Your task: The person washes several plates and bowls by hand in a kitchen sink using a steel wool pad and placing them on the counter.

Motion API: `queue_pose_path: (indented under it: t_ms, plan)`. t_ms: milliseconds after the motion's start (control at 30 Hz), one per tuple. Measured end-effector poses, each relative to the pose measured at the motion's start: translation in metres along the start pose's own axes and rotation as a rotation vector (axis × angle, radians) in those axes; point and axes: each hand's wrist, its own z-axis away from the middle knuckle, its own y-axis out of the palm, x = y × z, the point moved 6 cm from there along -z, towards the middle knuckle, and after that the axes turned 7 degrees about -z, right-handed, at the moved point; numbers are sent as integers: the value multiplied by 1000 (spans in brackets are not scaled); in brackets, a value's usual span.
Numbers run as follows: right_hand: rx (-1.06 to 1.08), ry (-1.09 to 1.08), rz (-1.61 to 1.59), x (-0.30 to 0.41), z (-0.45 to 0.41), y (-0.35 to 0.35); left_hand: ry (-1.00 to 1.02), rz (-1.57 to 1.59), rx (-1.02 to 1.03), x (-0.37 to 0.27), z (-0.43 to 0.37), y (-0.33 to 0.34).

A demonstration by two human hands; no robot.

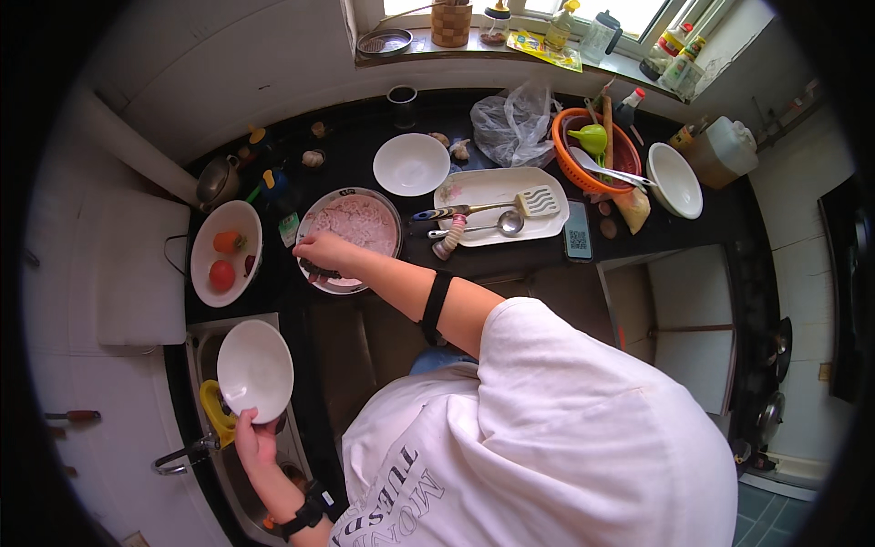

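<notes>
My left hand (256, 437) grips the lower rim of a white bowl (256, 369) that is tilted above the sink (301, 451). Its inner side faces up and looks bare. My right hand (325, 253) reaches over the near left rim of a round enamel basin (398, 225) with a pink, mottled inside. Under its curled fingers is a small dark, rough thing (321, 271), partly hidden by the hand; what it is cannot be told.
Left of the basin, a white bowl (205, 239) holds a tomato (221, 275) and a carrot piece (229, 241). Rightward lie an empty white bowl (411, 164), a platter (478, 184) with a slotted turner (536, 202) and ladle (510, 222), a phone (578, 236) and an orange basket (581, 174). A faucet (184, 455) borders the sink.
</notes>
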Motion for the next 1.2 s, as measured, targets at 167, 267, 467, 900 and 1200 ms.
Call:
queue_pose_path:
  t_ms: [167, 267, 467, 900, 1200]
  plan:
    - [-84, 27, 65, 12, 17, -66, -80, -17, 189, 0, -49, 122]
    - [-185, 19, 135, 14, 22, -111, -150, 55, 284, 8, -71, 189]
    - [-346, -20, 154, 12, 23, -175, -195, 29, 299, 33, -108, 245]
    - [-583, -66, 309, 35, 32, -266, -230, -11, 220, 70, -133, 263]
    - [-775, 171, 1039, 73, 3, -341, -186, -150, 284, 63, -125, 278]
